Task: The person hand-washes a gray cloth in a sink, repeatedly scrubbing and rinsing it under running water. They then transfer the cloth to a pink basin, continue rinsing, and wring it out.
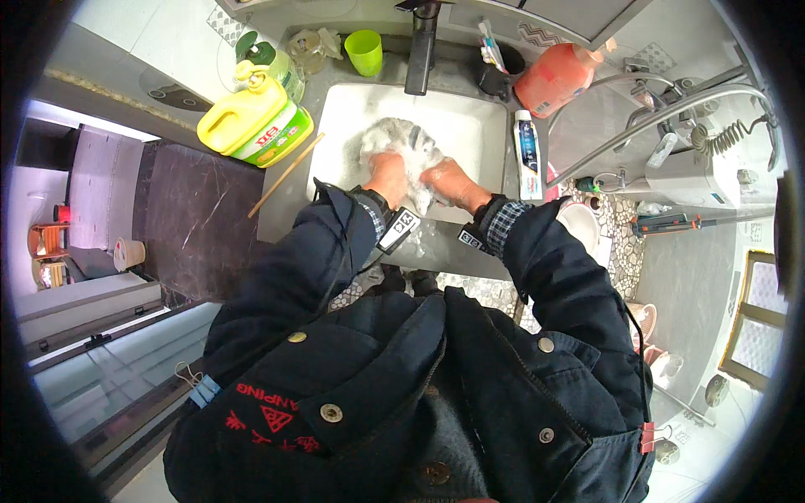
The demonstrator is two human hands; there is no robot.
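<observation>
Cloth, probably, in sink, pebbled floor

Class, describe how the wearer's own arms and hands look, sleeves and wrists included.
Both the left hand and right hand are ungloved. The left sleeve and right sleeve are dark navy, with checked cuffs showing beneath. Black wristbands each carry a black-and-white patterned tag. A thin black cord runs along the right sleeve.
</observation>
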